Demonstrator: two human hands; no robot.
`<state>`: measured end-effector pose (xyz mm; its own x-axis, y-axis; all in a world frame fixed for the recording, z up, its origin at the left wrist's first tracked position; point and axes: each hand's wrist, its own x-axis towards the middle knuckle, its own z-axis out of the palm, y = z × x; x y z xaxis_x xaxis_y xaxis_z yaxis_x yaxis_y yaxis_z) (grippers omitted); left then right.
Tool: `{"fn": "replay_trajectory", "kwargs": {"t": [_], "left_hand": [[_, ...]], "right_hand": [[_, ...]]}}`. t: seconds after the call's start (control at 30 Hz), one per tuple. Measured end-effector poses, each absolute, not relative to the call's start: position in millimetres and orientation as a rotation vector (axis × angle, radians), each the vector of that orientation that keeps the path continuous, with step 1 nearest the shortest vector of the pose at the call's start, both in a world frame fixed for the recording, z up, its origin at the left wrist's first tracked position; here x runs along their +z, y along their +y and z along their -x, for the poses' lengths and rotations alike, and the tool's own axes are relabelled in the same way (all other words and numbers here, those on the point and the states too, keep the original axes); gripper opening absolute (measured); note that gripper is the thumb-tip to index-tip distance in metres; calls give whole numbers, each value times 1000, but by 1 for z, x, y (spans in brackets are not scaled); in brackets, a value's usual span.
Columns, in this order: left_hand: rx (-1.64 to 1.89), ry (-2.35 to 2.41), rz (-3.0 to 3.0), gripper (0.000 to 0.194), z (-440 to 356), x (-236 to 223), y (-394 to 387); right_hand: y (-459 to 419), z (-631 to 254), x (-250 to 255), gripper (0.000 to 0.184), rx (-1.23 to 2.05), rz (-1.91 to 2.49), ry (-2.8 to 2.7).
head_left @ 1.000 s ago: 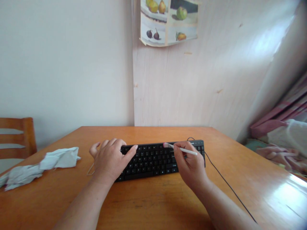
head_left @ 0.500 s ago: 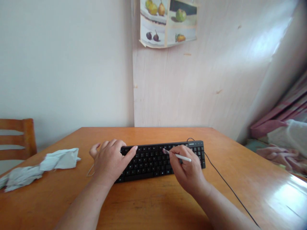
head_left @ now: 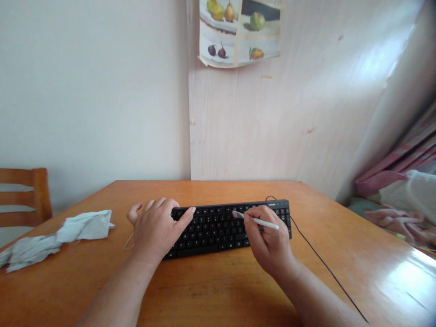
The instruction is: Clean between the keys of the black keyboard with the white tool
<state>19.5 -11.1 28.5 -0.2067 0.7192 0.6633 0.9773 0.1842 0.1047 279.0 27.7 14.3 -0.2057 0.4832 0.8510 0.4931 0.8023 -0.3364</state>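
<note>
A black keyboard [head_left: 207, 232] lies on the wooden table, its long side slightly slanted across the view. My left hand [head_left: 155, 227] grips its left end, with the thumb along the top keys and the other fingers over and beyond the far edge. Between the thumb and fingers of my right hand [head_left: 267, 236] is a small brush [head_left: 267, 223] with a white handle. Its pinkish tip rests at the upper rows of keys, right of the middle. The right hand covers part of the keyboard's right side.
Crumpled white cloth or tissue [head_left: 83, 225] lies on the table [head_left: 211, 290] at left. A black cable [head_left: 327, 263] runs from behind the keyboard toward the front right. Beside the left hand is a thin pale loop [head_left: 128, 243]. A wooden chair [head_left: 23, 197] stands at far left.
The brush tip has moved a little nearer to me from the keyboard's top edge, and the right hand shifted left, then slightly back right. My left hand keeps its place.
</note>
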Motion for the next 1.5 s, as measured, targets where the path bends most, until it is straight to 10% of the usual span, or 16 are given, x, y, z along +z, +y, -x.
{"fn": "replay_trajectory", "kwargs": {"t": [1.5], "left_hand": [[-745,-1999,1597,45,-19,28,-11]], "right_hand": [[25,-274,11,10,72,667,-1918]]}}
